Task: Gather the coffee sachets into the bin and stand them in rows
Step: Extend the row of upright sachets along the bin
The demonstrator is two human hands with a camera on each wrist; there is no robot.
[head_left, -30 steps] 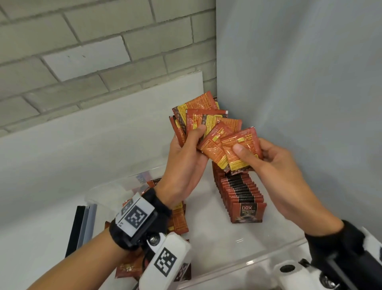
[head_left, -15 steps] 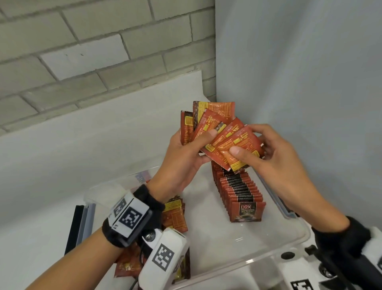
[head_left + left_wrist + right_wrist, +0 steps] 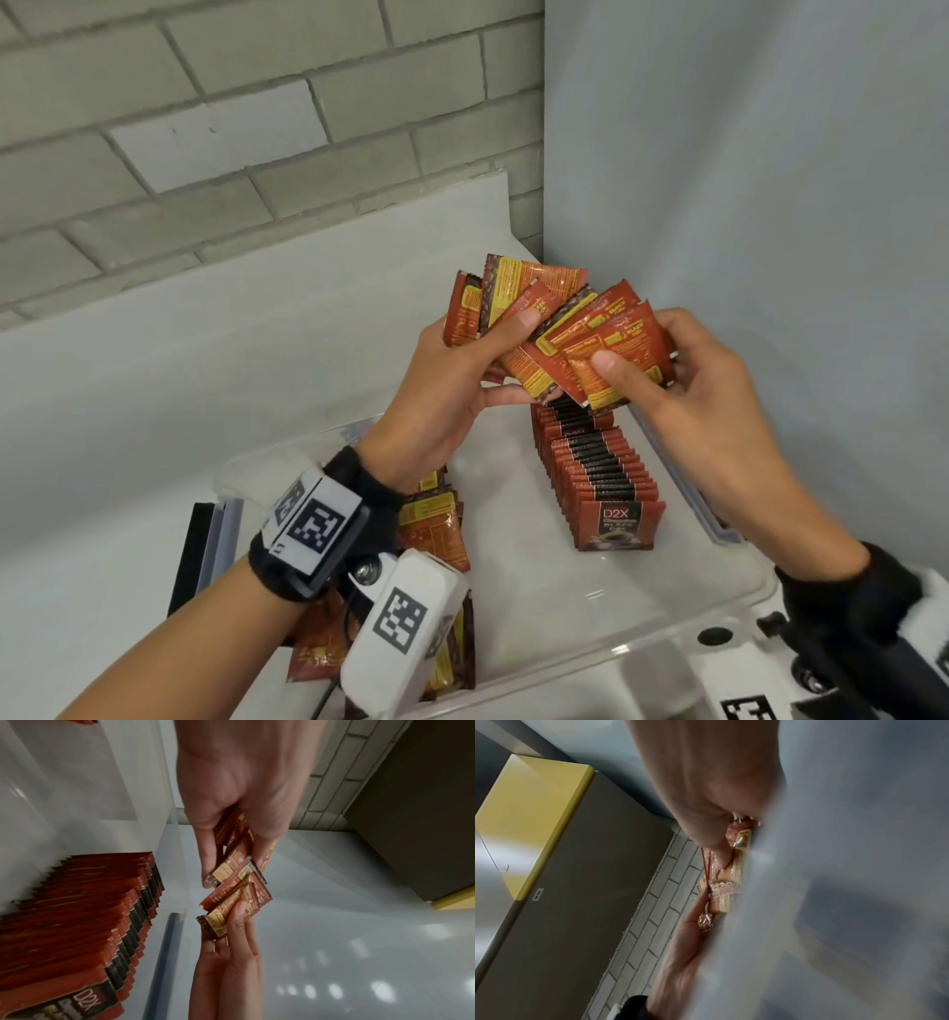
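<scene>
Left grip: the left hand (image 3: 452, 380) pinches a splayed fan of coffee sachets (image 3: 544, 329), thumb across their faces, fingers curled behind.
Right grip: the right hand (image 3: 688, 390) pinches the fan's nearest sachets, thumb on the front one.
Sachets' place: the fan hangs above the clear bin (image 3: 590, 663); a standing row (image 3: 595, 473) lines its right side; loose sachets (image 3: 436, 519) lie at its left under the wrist.
Risk, slip: the fan is uneven, so squaring it may let one slide out and fall flat.
Risk, row: a dropped sachet or a lowered hand may knock the row over.
Change: the fan sits lower and flatter than half a second ago, and the right thumb has moved further onto the front sachet.
</scene>
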